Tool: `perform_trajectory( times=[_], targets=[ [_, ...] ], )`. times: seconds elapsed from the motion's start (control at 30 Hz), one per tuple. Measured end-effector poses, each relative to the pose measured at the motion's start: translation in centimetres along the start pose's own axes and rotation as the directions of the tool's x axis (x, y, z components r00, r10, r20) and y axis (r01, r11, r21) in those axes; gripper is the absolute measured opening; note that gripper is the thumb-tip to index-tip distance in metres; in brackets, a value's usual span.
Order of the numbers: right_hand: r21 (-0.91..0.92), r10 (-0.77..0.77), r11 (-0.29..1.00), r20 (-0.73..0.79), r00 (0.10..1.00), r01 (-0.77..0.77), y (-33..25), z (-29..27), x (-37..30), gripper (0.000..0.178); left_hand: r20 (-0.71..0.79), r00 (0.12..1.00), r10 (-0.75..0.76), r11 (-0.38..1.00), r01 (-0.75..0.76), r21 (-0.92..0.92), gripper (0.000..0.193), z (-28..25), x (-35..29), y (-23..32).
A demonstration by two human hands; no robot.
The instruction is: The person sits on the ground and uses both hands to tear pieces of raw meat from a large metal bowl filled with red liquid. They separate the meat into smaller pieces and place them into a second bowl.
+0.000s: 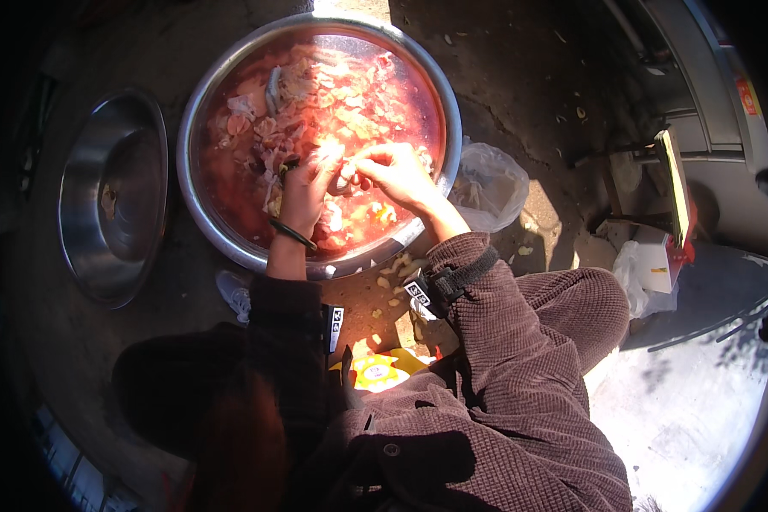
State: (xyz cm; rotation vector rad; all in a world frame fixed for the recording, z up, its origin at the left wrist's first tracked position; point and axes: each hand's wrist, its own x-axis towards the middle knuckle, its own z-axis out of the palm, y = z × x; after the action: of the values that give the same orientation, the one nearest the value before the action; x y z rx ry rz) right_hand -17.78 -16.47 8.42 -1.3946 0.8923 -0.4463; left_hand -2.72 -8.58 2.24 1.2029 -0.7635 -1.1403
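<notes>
Before me stands a large round metal basin (194, 205) of reddish water, full of pale pink pieces of raw meat (316, 107) that look like poultry or offal. Over its near half, my left hand (305, 192) and my right hand (398, 177) come together, fingers closed. Pinched between them is a small greyish piece of meat (344, 181), its exact kind too small to tell. A dark curved thing shows by the left hand's outer side; I cannot make it out. A dark bangle (292, 234) circles the left wrist. Strong sunlight washes out some of the fingers.
A second metal basin (81, 213) with a small scrap inside stands at left. Right of the big basin lies a clear plastic bag (491, 183). Pale scraps litter the ground by its near rim. A wooden stool-like object (674, 188) and another white bag (636, 277) are farther right.
</notes>
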Motion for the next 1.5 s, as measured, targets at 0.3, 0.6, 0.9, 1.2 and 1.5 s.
perform_trajectory(
  times=[0.3, 0.6, 0.9, 1.2, 1.5],
  targets=[
    [0.059, -0.018, 0.998, -0.008, 1.000, 0.019, 0.4, -0.6, 0.1, 0.022, 0.015, 1.000, 0.006, 1.000, -0.006, 0.001, 0.016, -0.1, 0.0, 0.1],
    [-0.879, -0.168, 0.472, -0.168, 0.971, -0.070, 9.5, 0.3, -0.4, 0.030, -0.117, 0.986, -0.121, 0.835, 0.165, 0.525, 0.023, 1.6, -1.2, -4.0],
    [-0.941, -0.105, 0.326, 0.062, 0.993, 0.093, 11.8, -0.4, -1.4, 0.023, -0.130, 0.925, -0.356, 0.044, 0.156, 0.987, 0.028, 4.5, -0.8, -10.4],
    [0.018, 0.070, 0.997, -0.025, 0.997, -0.070, 7.5, -1.3, 0.3, 0.048, 0.069, 0.854, -0.516, 0.741, 0.485, -0.465, 0.024, 0.7, 0.6, -6.6],
    [0.176, -0.002, 0.984, -0.073, 0.997, 0.015, 4.3, 1.2, 0.6, 0.023, 0.023, 0.924, -0.381, 0.772, 0.332, -0.543, 0.030, -1.1, -1.0, -1.2]
  ],
)
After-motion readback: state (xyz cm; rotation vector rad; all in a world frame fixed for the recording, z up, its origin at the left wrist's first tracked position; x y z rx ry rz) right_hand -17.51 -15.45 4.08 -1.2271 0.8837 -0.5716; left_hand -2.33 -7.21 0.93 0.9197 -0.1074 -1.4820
